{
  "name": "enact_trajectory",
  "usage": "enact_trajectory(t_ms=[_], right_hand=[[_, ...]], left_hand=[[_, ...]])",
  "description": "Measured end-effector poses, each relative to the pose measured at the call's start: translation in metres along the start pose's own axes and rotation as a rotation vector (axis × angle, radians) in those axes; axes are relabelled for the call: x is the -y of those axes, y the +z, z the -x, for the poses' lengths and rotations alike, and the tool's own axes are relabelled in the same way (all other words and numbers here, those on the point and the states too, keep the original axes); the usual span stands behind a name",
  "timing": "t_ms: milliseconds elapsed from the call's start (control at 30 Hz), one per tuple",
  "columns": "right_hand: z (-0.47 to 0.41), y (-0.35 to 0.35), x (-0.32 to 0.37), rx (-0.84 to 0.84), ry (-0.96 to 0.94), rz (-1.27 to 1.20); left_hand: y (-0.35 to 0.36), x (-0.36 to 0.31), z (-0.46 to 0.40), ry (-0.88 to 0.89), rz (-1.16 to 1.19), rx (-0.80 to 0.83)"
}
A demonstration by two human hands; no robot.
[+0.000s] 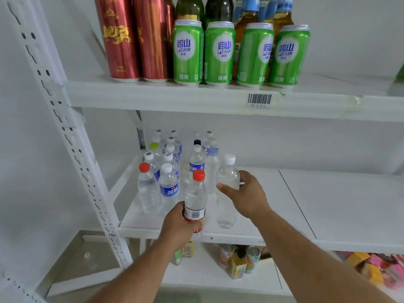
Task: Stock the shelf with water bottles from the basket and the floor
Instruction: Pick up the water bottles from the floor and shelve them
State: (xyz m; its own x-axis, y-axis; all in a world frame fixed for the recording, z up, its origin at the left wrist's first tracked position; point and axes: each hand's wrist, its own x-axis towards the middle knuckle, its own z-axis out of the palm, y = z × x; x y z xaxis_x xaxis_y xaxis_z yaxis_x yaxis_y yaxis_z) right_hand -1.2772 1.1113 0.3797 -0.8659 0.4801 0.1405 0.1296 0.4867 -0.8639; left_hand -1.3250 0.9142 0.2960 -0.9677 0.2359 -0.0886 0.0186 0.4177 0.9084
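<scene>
Backdrop: white metal shelving (218,101) against a white wall, perforated upright (72,136) at left.
Left fingers: curled round the labelled lower body of a red-capped bottle (196,197); bottle held upright by the left hand (179,224) at the front edge of the middle shelf (284,211), whether its base touches cannot be told.
Right fingers: wrapped round the upper body of a white-capped clear bottle (227,193), thumb on the near side; right hand (247,195) above the shelf, bottle upright with its base at the shelf's front.
Stocked bottles: water bottle cluster (170,171) standing at the shelf's left rear, just behind both held bottles.
Upper shelf: green cans (218,53), red cans (135,38), glass bottles behind.
Bottom shelf: assorted drinks (238,259) seen below.
</scene>
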Motion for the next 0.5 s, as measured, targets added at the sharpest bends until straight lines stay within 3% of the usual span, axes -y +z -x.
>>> enact_trajectory(t_ms=[500], right_hand=[[-0.097,0.051,-0.052,0.105,0.078,-0.021]], left_hand=[[0.041,0.015,-0.103,-0.073,0.024,-0.062]])
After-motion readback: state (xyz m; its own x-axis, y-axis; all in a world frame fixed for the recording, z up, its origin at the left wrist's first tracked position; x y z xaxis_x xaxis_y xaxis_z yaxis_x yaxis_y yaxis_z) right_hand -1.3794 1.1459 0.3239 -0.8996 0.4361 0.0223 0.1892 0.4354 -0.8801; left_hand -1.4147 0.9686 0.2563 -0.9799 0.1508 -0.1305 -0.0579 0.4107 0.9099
